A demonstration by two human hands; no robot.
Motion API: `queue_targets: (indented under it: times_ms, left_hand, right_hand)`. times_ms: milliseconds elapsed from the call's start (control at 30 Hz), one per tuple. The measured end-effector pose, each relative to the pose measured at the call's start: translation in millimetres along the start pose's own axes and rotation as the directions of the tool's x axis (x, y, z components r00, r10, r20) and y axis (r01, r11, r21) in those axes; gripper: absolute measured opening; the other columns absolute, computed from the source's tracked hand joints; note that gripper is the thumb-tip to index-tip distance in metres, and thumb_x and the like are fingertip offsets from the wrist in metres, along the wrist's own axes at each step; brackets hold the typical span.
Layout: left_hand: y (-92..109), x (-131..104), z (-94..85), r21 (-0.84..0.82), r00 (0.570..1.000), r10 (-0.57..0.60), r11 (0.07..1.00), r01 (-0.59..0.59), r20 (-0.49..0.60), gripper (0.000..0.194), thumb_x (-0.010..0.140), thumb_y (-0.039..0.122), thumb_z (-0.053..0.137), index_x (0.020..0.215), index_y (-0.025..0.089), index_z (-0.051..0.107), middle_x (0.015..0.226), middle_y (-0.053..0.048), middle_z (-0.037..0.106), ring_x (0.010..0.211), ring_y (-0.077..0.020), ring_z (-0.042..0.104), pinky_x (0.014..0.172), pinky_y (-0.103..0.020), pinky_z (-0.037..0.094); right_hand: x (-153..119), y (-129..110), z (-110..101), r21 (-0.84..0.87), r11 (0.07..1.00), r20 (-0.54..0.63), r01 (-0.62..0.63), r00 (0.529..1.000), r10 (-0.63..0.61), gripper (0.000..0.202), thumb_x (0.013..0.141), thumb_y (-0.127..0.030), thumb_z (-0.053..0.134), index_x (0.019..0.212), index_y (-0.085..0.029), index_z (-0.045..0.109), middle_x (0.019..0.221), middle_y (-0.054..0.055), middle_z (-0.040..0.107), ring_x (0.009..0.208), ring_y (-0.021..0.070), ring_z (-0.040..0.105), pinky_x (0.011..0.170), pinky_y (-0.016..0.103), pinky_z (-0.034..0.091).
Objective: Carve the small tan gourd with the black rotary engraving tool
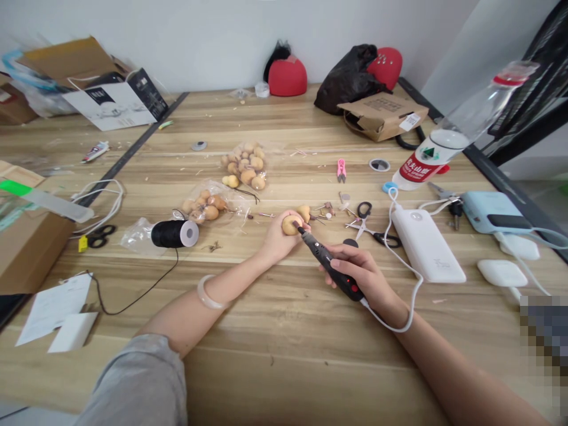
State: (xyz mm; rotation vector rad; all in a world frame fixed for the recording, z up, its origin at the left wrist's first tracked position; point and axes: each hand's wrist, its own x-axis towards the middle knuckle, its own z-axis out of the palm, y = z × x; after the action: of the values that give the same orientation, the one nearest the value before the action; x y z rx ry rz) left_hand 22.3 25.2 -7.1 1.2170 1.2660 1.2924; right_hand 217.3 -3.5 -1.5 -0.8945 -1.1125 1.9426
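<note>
My left hand (280,238) is closed around a small tan gourd (290,225), its rounded end facing me. In my right hand (360,269) is a black rotary tool (331,260), tilted so that its dark tip touches or nearly touches the gourd. A white cable runs from the tool's rear end, where a red light glows. Just beyond my left hand lies another small gourd (303,212). Beside it are several loose rotary bits (327,208). Scissors (364,225) with black handles lie to the right.
Bags of small gourds (246,165) and a black thread spool (177,234) lie left of centre. A white power bank (426,245), a tall water bottle (444,151) and a blue device (496,212) stand right. Pink snips (341,170) lie farther back. Cardboard boxes (35,248) line the left.
</note>
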Motion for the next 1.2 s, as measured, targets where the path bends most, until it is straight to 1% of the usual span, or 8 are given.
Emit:
queue_targets:
  times_ms: [67,233,367,533,700,933,1067,1200]
  left_hand:
    - [0.0,0.3,-0.3,0.009,1.0,0.012,1.0,-0.012,0.004,0.024,0.061,0.019,0.077,0.07,0.017,0.055,0.072,0.002,0.066,0.069,-0.0128,0.063,0.067,-0.026,0.048]
    - [0.5,0.0,-0.7,0.037,1.0,-0.007,0.999,0.007,-0.016,0.023,0.061,0.019,0.076,0.071,0.017,0.056,0.071,0.002,0.067,0.067,-0.0119,0.061,0.065,-0.025,0.048]
    - [0.6,-0.4,-0.8,0.026,1.0,0.021,0.999,-0.022,0.018,0.021,0.062,0.017,0.074,0.072,0.017,0.055,0.073,0.002,0.067,0.071,-0.0124,0.063,0.069,-0.025,0.048]
    - [-0.7,-0.7,-0.6,0.031,1.0,-0.01,0.999,0.01,0.001,0.024,0.061,0.021,0.076,0.072,0.017,0.055,0.072,0.002,0.067,0.067,-0.0121,0.061,0.066,-0.025,0.048]
    - [-1.4,-0.3,-2.0,0.034,0.999,0.03,0.999,-0.03,0.028,0.024,0.061,0.02,0.074,0.074,0.018,0.054,0.076,0.0,0.068,0.076,-0.0145,0.063,0.074,-0.028,0.048]
    - [2.2,-1.2,0.5,0.072,1.0,-0.019,0.997,0.02,-0.008,0.025,0.062,0.023,0.077,0.073,0.018,0.056,0.072,0.002,0.067,0.068,-0.0122,0.06,0.068,-0.026,0.048]
    - [1.0,-0.6,-0.1,0.044,1.0,-0.007,0.999,0.006,0.009,0.024,0.061,0.022,0.076,0.072,0.018,0.055,0.073,0.001,0.067,0.069,-0.0129,0.062,0.067,-0.026,0.048]
    - [-0.3,-0.5,-1.0,0.026,1.0,0.005,1.0,-0.005,0.026,0.024,0.062,0.021,0.076,0.072,0.018,0.055,0.073,0.001,0.067,0.07,-0.0133,0.063,0.068,-0.027,0.049]
  right_hand:
    - [0.1,0.0,0.2,-0.002,1.0,-0.009,0.0,1.0,0.0,0.029,0.073,-0.027,0.077,0.099,-0.015,0.075,0.071,0.005,0.072,0.05,0.0131,0.064,0.048,0.023,0.051]
    - [-0.1,0.9,0.0,-0.023,1.0,0.03,0.0,1.0,0.001,0.027,0.074,-0.027,0.077,0.099,-0.016,0.076,0.073,0.004,0.072,0.051,0.0123,0.064,0.049,0.022,0.051]
    - [-0.2,0.8,-1.2,-0.015,1.0,-0.013,0.0,1.0,0.0,0.029,0.075,-0.028,0.076,0.1,-0.015,0.075,0.071,0.005,0.072,0.05,0.0128,0.064,0.048,0.022,0.05]
    - [0.3,0.7,-1.3,-0.042,0.999,0.016,-0.019,1.0,0.02,0.03,0.073,-0.029,0.077,0.099,-0.015,0.075,0.072,0.005,0.071,0.051,0.0131,0.064,0.049,0.023,0.051]
    - [0.3,-1.0,-0.2,-0.035,0.999,-0.059,-0.015,0.998,0.013,0.032,0.072,-0.032,0.077,0.099,-0.014,0.074,0.069,0.005,0.07,0.05,0.0141,0.064,0.048,0.024,0.05]
    - [0.0,0.1,0.7,-0.108,0.994,0.038,-0.015,0.999,0.019,0.034,0.071,-0.031,0.078,0.1,-0.014,0.075,0.073,0.004,0.07,0.051,0.0132,0.063,0.048,0.024,0.051]
    - [-0.4,0.2,0.8,-0.048,0.999,-0.007,-0.003,1.0,0.003,0.032,0.073,-0.03,0.077,0.101,-0.015,0.075,0.074,0.005,0.072,0.051,0.013,0.064,0.048,0.023,0.051]
    - [-0.4,-1.4,1.4,-0.043,0.999,-0.027,-0.009,1.0,0.008,0.032,0.072,-0.032,0.078,0.099,-0.014,0.074,0.071,0.005,0.071,0.05,0.0135,0.063,0.047,0.024,0.05]
